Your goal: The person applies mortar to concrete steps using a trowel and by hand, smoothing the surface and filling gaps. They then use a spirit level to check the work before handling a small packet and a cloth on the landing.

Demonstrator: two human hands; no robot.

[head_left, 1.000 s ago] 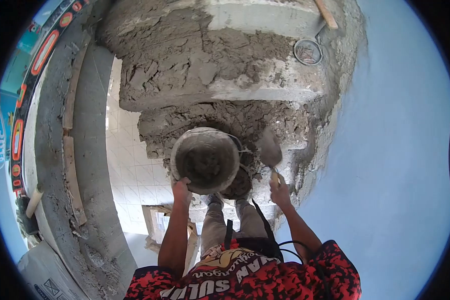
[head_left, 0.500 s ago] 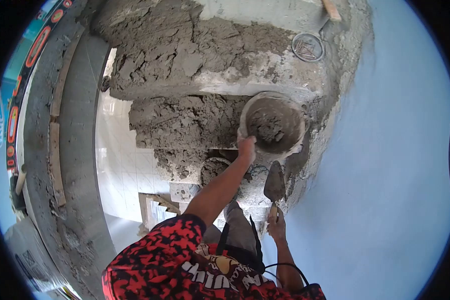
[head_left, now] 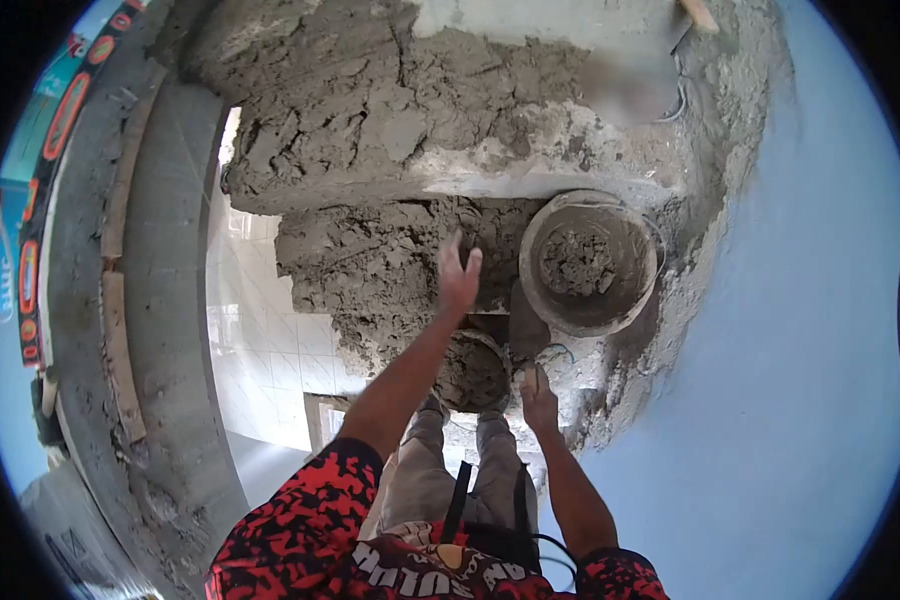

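Note:
My left hand is empty, its fingers apart, over the rough wet mortar on the middle step. To its right stands a round bucket with mortar inside and a mortar-caked rim. My right hand is closed round the handle of a trowel. The trowel's grey blade points away from me, beside the near left side of the bucket. A second mortar-filled bucket sits lower down, between my two forearms and close to my feet.
More wet mortar covers the upper step. A blue wall runs along the right. At left are a curved grey concrete edge and a wooden strip. White tiles show below. A grey patch at upper right is blurred.
My left hand has let go of the bucket's rim and moved left, its fingers spreading. The bucket sits farther right. My right hand has brought the trowel up and left, between the buckets.

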